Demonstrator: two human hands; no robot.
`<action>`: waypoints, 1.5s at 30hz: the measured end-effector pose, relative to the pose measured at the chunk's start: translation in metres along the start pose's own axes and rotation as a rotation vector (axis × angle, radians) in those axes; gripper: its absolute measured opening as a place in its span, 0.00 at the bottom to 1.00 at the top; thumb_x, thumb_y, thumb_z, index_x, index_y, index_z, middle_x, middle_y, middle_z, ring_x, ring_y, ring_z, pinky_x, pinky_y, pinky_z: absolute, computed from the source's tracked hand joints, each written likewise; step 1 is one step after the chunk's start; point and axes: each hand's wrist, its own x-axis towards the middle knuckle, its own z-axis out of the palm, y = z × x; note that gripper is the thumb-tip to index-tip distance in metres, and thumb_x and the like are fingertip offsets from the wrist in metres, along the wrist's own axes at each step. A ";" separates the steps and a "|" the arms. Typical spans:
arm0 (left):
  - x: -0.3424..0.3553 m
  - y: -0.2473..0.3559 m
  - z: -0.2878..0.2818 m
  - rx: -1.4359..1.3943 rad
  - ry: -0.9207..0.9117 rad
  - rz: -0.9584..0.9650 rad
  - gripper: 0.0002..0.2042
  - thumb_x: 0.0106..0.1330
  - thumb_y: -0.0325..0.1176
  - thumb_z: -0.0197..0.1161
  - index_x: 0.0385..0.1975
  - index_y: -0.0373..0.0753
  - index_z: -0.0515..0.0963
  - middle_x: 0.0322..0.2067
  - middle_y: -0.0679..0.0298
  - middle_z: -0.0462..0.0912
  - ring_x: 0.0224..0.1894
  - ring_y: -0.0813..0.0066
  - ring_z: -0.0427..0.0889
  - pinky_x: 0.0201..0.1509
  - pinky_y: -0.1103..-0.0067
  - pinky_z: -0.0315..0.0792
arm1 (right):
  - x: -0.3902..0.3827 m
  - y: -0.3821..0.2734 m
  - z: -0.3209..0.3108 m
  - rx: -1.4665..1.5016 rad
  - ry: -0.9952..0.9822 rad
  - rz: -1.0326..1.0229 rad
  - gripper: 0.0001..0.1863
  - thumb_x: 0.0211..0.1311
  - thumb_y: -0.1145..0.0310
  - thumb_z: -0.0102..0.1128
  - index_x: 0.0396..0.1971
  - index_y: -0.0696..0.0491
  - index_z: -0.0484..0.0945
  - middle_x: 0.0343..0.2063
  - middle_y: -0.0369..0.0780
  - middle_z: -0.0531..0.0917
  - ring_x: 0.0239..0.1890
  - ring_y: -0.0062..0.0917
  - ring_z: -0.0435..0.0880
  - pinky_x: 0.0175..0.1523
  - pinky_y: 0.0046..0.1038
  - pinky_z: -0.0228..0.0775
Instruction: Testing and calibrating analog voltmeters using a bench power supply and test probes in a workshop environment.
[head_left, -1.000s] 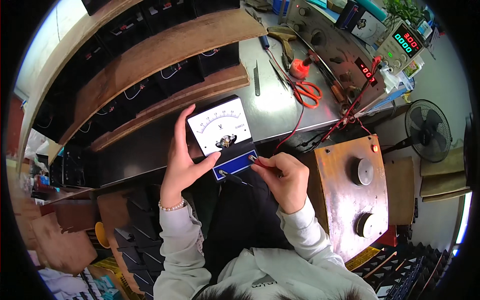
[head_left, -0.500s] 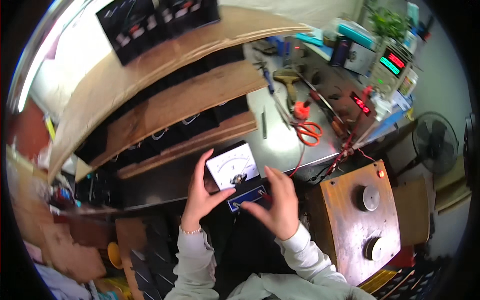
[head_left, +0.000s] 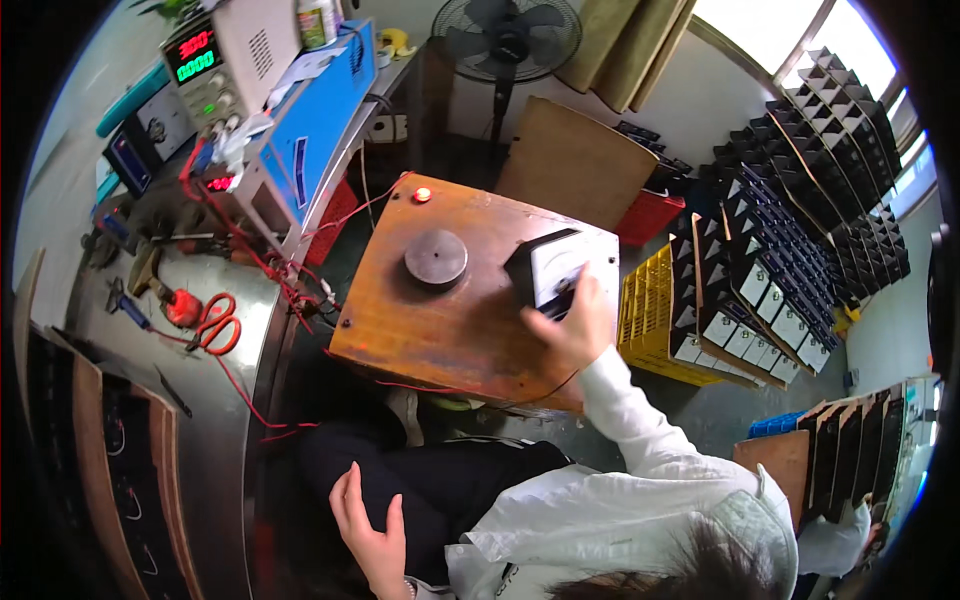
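Note:
My right hand (head_left: 583,325) grips a panel meter (head_left: 553,265) with a white dial face and black housing. The meter is over the right part of a wooden box (head_left: 450,340) with a worn, glossy top. Whether it rests on the box or is just above it, I cannot tell. A round metal disc (head_left: 436,258) stands on the box to the left of the meter; the second disc is out of sight behind the meter and my hand. My left hand (head_left: 372,530) is above my lap, fingers apart, holding nothing.
A red light (head_left: 423,195) glows on the box's far corner. On the left metal bench (head_left: 215,385) lie orange-handled scissors (head_left: 215,322); a power supply (head_left: 205,70) stands beyond. Red wires (head_left: 290,290) hang at its edge. A fan (head_left: 505,40) stands behind; stacked meters (head_left: 760,300) fill the right.
My view has swung to the right. The meter has gone from between both hands at the bench to my right hand over the wooden box. My left hand has drawn back to my lap.

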 end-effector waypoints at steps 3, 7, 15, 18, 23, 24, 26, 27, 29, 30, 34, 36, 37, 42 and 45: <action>0.010 0.002 -0.005 0.064 -0.044 0.039 0.24 0.63 0.30 0.69 0.60 0.36 0.76 0.54 0.50 0.76 0.57 0.50 0.76 0.63 0.66 0.69 | 0.020 0.033 0.003 -0.141 0.004 0.211 0.61 0.39 0.45 0.79 0.64 0.74 0.57 0.50 0.57 0.75 0.51 0.50 0.77 0.56 0.43 0.72; 0.015 0.015 -0.008 0.084 -0.078 0.058 0.22 0.64 0.31 0.68 0.59 0.37 0.76 0.53 0.50 0.78 0.57 0.51 0.77 0.63 0.66 0.70 | 0.017 0.034 0.015 -0.167 0.019 0.250 0.64 0.39 0.43 0.78 0.66 0.73 0.54 0.54 0.59 0.73 0.58 0.50 0.73 0.62 0.41 0.69; -0.001 0.009 -0.002 0.039 -0.302 -0.052 0.23 0.66 0.30 0.66 0.61 0.36 0.74 0.50 0.50 0.79 0.54 0.52 0.79 0.61 0.68 0.71 | 0.018 0.033 0.022 -0.144 0.064 0.245 0.65 0.39 0.42 0.78 0.67 0.73 0.53 0.56 0.60 0.71 0.59 0.52 0.71 0.65 0.44 0.63; -0.004 -0.001 0.003 0.035 -0.425 -0.098 0.25 0.66 0.31 0.66 0.64 0.36 0.71 0.53 0.49 0.78 0.56 0.52 0.78 0.63 0.68 0.70 | 0.018 0.029 0.022 -0.153 0.081 0.240 0.66 0.39 0.44 0.79 0.68 0.71 0.51 0.58 0.59 0.69 0.59 0.52 0.70 0.65 0.44 0.64; -0.004 0.001 0.004 0.047 -0.458 -0.103 0.26 0.67 0.32 0.65 0.65 0.35 0.69 0.52 0.47 0.78 0.56 0.50 0.77 0.63 0.68 0.69 | 0.017 0.028 0.023 -0.157 0.093 0.243 0.65 0.39 0.44 0.79 0.68 0.71 0.51 0.58 0.59 0.69 0.60 0.52 0.70 0.65 0.44 0.64; -0.004 0.004 0.004 0.054 -0.456 -0.117 0.27 0.67 0.32 0.65 0.65 0.34 0.69 0.52 0.46 0.78 0.56 0.50 0.77 0.63 0.68 0.69 | 0.017 0.029 0.023 -0.165 0.100 0.242 0.65 0.39 0.44 0.79 0.68 0.71 0.51 0.58 0.59 0.69 0.60 0.52 0.70 0.65 0.44 0.64; -0.006 0.005 0.004 0.046 -0.452 -0.119 0.27 0.67 0.32 0.65 0.65 0.34 0.69 0.52 0.46 0.78 0.55 0.50 0.77 0.63 0.67 0.69 | 0.017 0.029 0.023 -0.161 0.092 0.246 0.66 0.39 0.44 0.79 0.68 0.71 0.51 0.58 0.59 0.69 0.60 0.52 0.70 0.65 0.44 0.64; -0.006 0.005 0.004 0.039 -0.448 -0.120 0.27 0.67 0.32 0.65 0.65 0.34 0.69 0.52 0.45 0.78 0.55 0.49 0.77 0.62 0.67 0.69 | 0.017 0.029 0.024 -0.157 0.086 0.251 0.66 0.39 0.44 0.79 0.68 0.71 0.51 0.58 0.59 0.69 0.60 0.52 0.70 0.65 0.44 0.64; -0.008 0.003 0.003 0.042 -0.455 -0.123 0.27 0.67 0.32 0.65 0.65 0.34 0.68 0.52 0.45 0.78 0.55 0.49 0.77 0.62 0.67 0.69 | 0.017 0.030 0.024 -0.157 0.087 0.248 0.66 0.39 0.44 0.79 0.68 0.71 0.51 0.58 0.59 0.69 0.60 0.52 0.69 0.65 0.44 0.64; -0.009 0.002 0.003 0.044 -0.461 -0.125 0.27 0.67 0.32 0.65 0.66 0.34 0.68 0.52 0.45 0.77 0.55 0.49 0.77 0.62 0.67 0.69 | 0.017 0.030 0.024 -0.157 0.089 0.245 0.66 0.39 0.44 0.79 0.68 0.71 0.51 0.58 0.59 0.69 0.61 0.53 0.69 0.66 0.44 0.64; -0.011 -0.001 0.002 0.036 -0.473 -0.172 0.28 0.67 0.32 0.65 0.67 0.35 0.66 0.52 0.45 0.77 0.55 0.49 0.76 0.63 0.67 0.69 | 0.018 0.022 0.016 -0.131 0.007 0.278 0.65 0.42 0.44 0.78 0.67 0.74 0.50 0.61 0.63 0.66 0.62 0.55 0.69 0.66 0.43 0.63; -0.011 -0.001 0.003 0.045 -0.498 -0.205 0.30 0.67 0.32 0.65 0.68 0.35 0.65 0.52 0.45 0.77 0.56 0.49 0.76 0.63 0.67 0.68 | 0.016 0.024 0.018 -0.172 0.044 0.250 0.64 0.42 0.44 0.78 0.66 0.74 0.51 0.60 0.63 0.67 0.60 0.55 0.71 0.64 0.43 0.65; -0.012 -0.002 0.003 0.044 -0.499 -0.206 0.30 0.67 0.32 0.65 0.68 0.35 0.65 0.52 0.45 0.77 0.56 0.49 0.76 0.63 0.67 0.68 | 0.016 0.026 0.019 -0.173 0.043 0.249 0.64 0.42 0.44 0.78 0.66 0.74 0.51 0.60 0.63 0.67 0.60 0.55 0.71 0.64 0.43 0.65; -0.011 -0.002 0.007 0.057 -0.522 -0.217 0.30 0.67 0.33 0.65 0.68 0.36 0.65 0.53 0.45 0.77 0.56 0.49 0.76 0.64 0.66 0.68 | 0.019 0.028 0.016 -0.167 0.046 0.238 0.63 0.42 0.43 0.78 0.66 0.74 0.53 0.59 0.63 0.69 0.59 0.55 0.72 0.63 0.44 0.67; -0.009 -0.001 0.010 0.059 -0.528 -0.212 0.30 0.67 0.34 0.65 0.68 0.36 0.65 0.53 0.45 0.77 0.56 0.48 0.76 0.63 0.66 0.68 | 0.021 0.035 0.016 -0.181 0.061 0.218 0.63 0.41 0.43 0.78 0.65 0.73 0.54 0.59 0.63 0.69 0.59 0.55 0.72 0.63 0.43 0.67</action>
